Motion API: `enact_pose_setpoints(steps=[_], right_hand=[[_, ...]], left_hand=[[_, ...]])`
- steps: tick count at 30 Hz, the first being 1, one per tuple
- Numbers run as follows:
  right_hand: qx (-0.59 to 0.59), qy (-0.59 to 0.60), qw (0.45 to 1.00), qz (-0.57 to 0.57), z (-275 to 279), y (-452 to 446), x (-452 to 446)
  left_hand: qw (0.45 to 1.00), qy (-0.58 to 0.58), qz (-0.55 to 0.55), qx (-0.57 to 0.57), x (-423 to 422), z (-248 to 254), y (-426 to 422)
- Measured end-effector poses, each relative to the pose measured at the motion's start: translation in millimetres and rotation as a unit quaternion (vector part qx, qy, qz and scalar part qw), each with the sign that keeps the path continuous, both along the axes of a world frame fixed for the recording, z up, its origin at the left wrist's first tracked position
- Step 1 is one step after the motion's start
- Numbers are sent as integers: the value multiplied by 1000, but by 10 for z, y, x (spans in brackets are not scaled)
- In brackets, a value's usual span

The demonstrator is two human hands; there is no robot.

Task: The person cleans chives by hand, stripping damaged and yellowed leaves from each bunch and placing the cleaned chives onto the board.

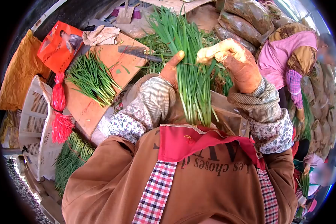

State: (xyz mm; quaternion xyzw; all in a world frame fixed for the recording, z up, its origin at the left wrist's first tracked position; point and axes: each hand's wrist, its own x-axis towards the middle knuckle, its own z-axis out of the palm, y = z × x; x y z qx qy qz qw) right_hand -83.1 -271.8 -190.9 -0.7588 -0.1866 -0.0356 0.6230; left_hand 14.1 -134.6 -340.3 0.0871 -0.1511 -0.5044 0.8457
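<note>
On the bench (84, 112) lies a small pile of green stalks (95, 78). Rightward, the left hand (170, 71) is clamped on a larger green bunch (192, 82), thumb in front; the right hand (239, 63), fingertips together, meets its right edge.

Person, clothed: brown sweatshirt (108, 183), dark lettering across chest, "Les choses d" legible; red bib (203, 142), small yellow mark; straps (155, 194) in red, white and black check; white oversleeves (272, 130), small floral print; cuffs (257, 100), finely striped, pale and grey, bunched.
</note>
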Motion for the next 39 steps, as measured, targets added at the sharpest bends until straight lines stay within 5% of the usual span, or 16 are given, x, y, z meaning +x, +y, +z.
enact_pose_setpoints(steps=[3,5,7,9,13,19,20,23,24,28,31,35,37,39], right_hand=[[227,76,971,8,-155,101,-31],[368,106,923,-34,-387,14,60],[381,134,900,-164,-485,34,123],[305,150,913,-227,-487,141,94],[207,149,951,-176,-529,152,118],[31,76,980,-180,-412,382,-87],[-133,61,975,-170,-368,354,-157],[-305,7,927,-217,-410,445,-188],[-239,100,939,-225,-361,483,-198],[41,119,980,-157,-714,164,-105],[369,179,905,-113,-733,199,-272],[382,160,910,-20,-801,140,-211],[336,178,915,-138,-742,280,-275],[199,165,959,-120,-761,188,-179]], left_hand=[[998,19,9,-60,-70,1,13],[999,-6,32,6,-59,1,39],[1000,-17,-22,8,-42,-23,82],[995,-103,-11,-5,-69,85,86],[982,-166,-29,-84,-83,170,64],[999,-34,14,19,-159,214,174],[999,-36,12,25,-156,213,171],[999,-33,-7,19,-58,41,134],[1000,-20,-8,10,-67,28,139],[998,-15,43,-45,-175,108,214],[994,-54,17,-92,-174,132,236],[994,-86,-35,-55,-190,272,251],[993,-74,-51,-75,-179,290,216],[996,-66,30,43,-179,301,193]])
